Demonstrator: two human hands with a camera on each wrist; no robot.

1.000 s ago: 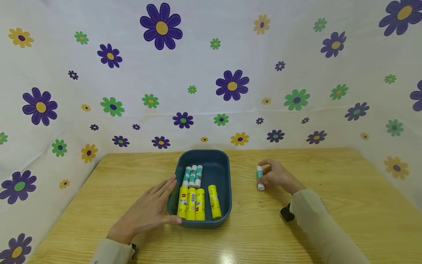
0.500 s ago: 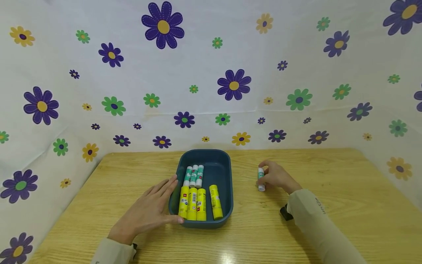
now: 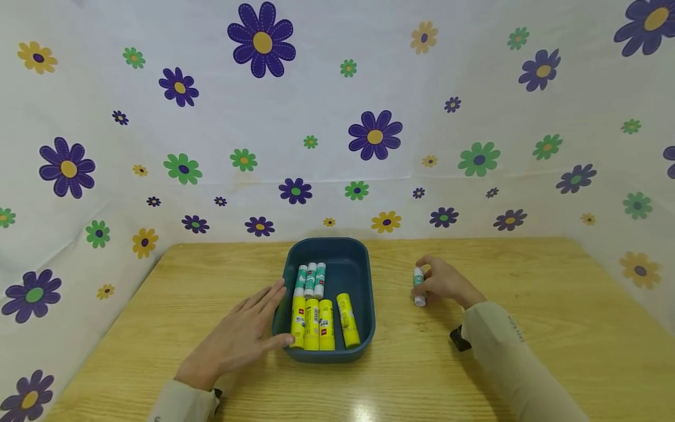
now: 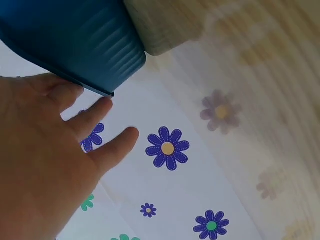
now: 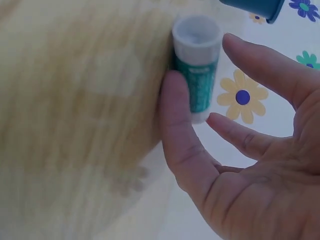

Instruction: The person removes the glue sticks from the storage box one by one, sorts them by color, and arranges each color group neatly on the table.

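Observation:
A dark blue bin (image 3: pixel 345 252) stands on the wooden table in the head view. Several yellow glue sticks (image 3: pixel 326 325) lie in its near half, and 3 white-and-green glue sticks (image 3: pixel 310 280) lie side by side behind them. My left hand (image 3: pixel 237 337) rests with straight fingers on the bin's left rim, its thumb at the near left corner. The left wrist view shows these fingertips at the rim of the bin (image 4: pixel 75 45). To the right of the bin, my right hand (image 3: pixel 445 282) pinches another white-and-green glue stick (image 5: pixel 200 85) between thumb and fingers, close over the table.
The wooden table (image 3: pixel 527 328) extends to both sides of the bin. A white cloth (image 3: pixel 316 105) printed with flowers hangs behind the table and along its sides. A dark strap piece (image 3: pixel 460 338) shows under the right sleeve.
The near end of the bin and the yellow glue sticks have shifted slightly right. My left thumb is a little higher at the corner. The right hand still pinches the glue stick, nearly in place.

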